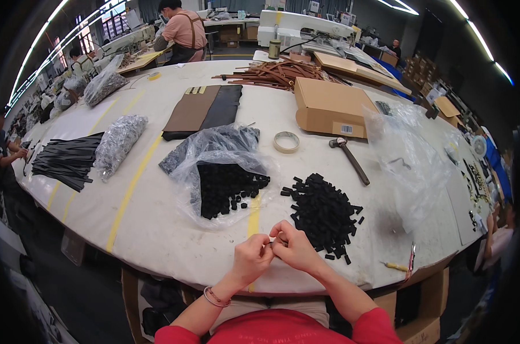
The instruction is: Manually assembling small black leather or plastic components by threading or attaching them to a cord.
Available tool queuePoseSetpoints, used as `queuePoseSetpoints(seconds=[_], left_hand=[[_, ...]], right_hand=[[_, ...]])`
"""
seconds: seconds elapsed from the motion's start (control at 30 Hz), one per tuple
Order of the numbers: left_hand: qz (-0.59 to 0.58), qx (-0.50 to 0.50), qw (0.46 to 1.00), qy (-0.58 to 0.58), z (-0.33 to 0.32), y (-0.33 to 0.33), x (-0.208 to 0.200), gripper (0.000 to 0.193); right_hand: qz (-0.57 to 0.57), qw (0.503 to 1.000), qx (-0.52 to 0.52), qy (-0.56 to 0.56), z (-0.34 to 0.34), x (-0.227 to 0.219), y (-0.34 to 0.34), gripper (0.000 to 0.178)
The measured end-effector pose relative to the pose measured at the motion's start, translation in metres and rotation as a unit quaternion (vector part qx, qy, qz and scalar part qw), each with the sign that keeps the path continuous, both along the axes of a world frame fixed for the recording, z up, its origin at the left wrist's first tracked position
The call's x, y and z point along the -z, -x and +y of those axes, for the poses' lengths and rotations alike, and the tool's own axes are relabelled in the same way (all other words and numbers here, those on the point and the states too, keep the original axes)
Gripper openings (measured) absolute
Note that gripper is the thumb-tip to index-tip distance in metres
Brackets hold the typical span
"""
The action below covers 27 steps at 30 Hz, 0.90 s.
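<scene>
in the head view, the handwork looks partway: a heap of small black rectangular pieces [322, 212] lies loose on the white-covered worktop [156, 229], more small black blocks [225, 186] at a clear plastic bag [186, 186]; which are finished, i cannot tell. left hand [252, 255] and right hand [297, 247] pinch a small dark piece [271, 243] between nearly closed fingertips, near the front edge.

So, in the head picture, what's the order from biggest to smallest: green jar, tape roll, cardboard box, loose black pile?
1. Cardboard box and loose black pile: too alike to rank, and the pile is nearer
2. Tape roll
3. Green jar
</scene>
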<state>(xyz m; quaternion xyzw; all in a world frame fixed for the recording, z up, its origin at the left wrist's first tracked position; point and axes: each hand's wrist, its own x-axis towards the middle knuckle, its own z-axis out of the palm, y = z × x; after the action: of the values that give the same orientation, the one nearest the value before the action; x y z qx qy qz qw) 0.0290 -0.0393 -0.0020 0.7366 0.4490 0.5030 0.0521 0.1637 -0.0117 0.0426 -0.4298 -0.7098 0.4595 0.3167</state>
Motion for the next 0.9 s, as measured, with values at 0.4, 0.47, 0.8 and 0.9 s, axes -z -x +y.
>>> queuePoseSetpoints(seconds=[0.4,0.47,0.8,0.9], left_hand=[[-0.631,0.257,0.551,0.483,0.001,0.016,-0.010,0.011],[-0.640,0.264,0.534,0.485,0.000,0.017,-0.010,0.013],[-0.590,0.270,0.530,0.546,-0.005,0.022,-0.017,0.017],[-0.611,0.284,0.470,0.571,-0.006,0.023,-0.018,0.016]], right_hand=[[-0.036,0.991,-0.079,0.097,-0.004,0.004,-0.018,0.022],[-0.036,0.991,-0.084,0.097,-0.005,0.001,-0.016,0.021],[-0.065,0.981,-0.183,0.008,-0.007,-0.006,-0.024,0.016],[-0.068,0.981,-0.183,0.018,-0.007,-0.005,-0.026,0.016]])
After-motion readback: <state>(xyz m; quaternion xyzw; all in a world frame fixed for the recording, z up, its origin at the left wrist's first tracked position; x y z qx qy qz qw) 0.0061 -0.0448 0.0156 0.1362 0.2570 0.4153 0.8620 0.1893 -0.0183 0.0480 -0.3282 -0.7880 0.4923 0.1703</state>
